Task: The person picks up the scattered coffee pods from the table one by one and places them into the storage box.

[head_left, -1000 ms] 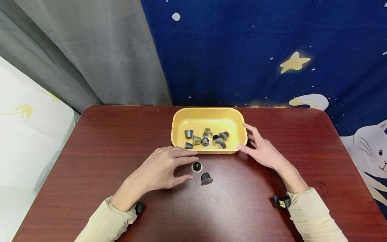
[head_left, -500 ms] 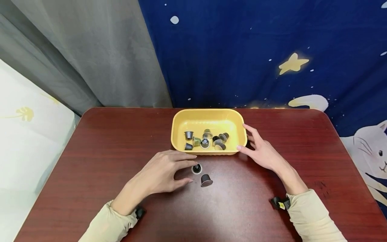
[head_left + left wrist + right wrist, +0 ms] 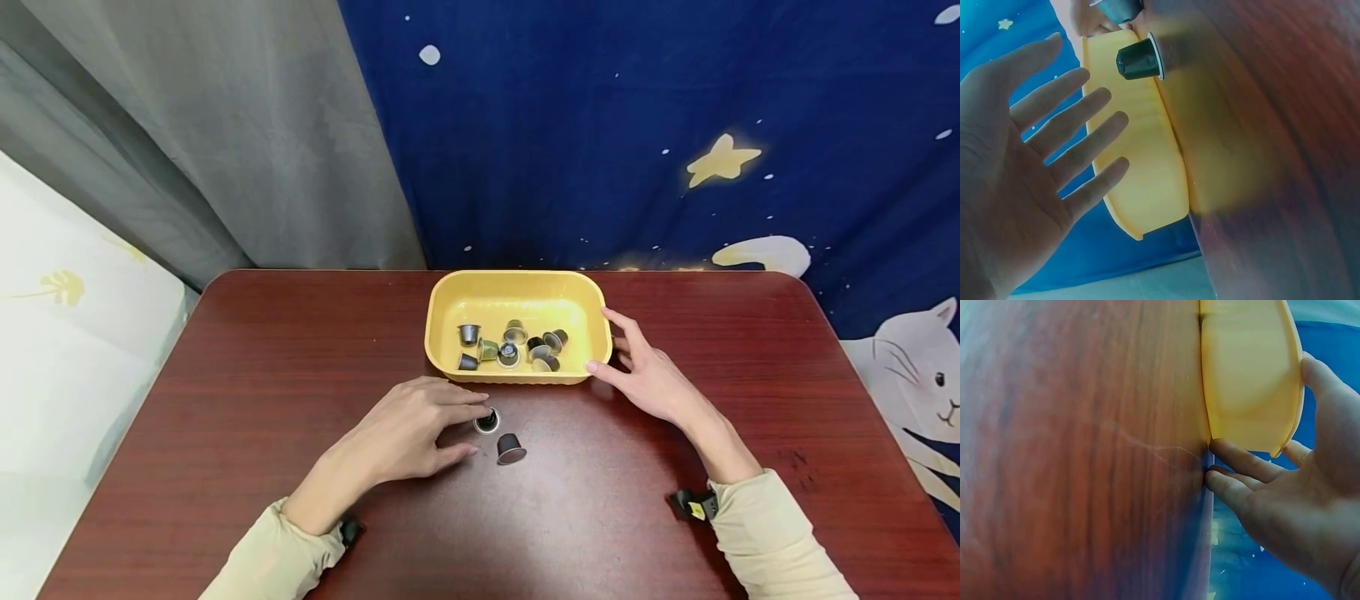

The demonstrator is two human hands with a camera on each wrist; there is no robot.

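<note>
On the table in the head view, a black coffee capsule (image 3: 487,422) stands on its silver rim, and a dark brown capsule (image 3: 511,448) lies tilted to its right. My left hand (image 3: 408,429) hovers beside them with loosely spread fingers, the index fingertip overlapping the black one's edge. The left wrist view has the palm holding nothing, the nearer capsule (image 3: 1139,59) beyond the fingertips. My right hand (image 3: 652,375) rests around the right front corner of a yellow bin (image 3: 517,377), thumb on the front rim, fingers extended along the end wall.
Several coffee capsules (image 3: 514,332), black, grey and green, lie loose inside the bin, mostly toward its front wall. The bin stands close to the back edge of the reddish-brown table (image 3: 315,333). Grey (image 3: 300,125) and blue starry curtains (image 3: 562,125) hang behind.
My left hand has shifted a little, its index fingertip moving to overlap the black capsule. The right hand stays on the bin, and the capsules have not moved on the table.
</note>
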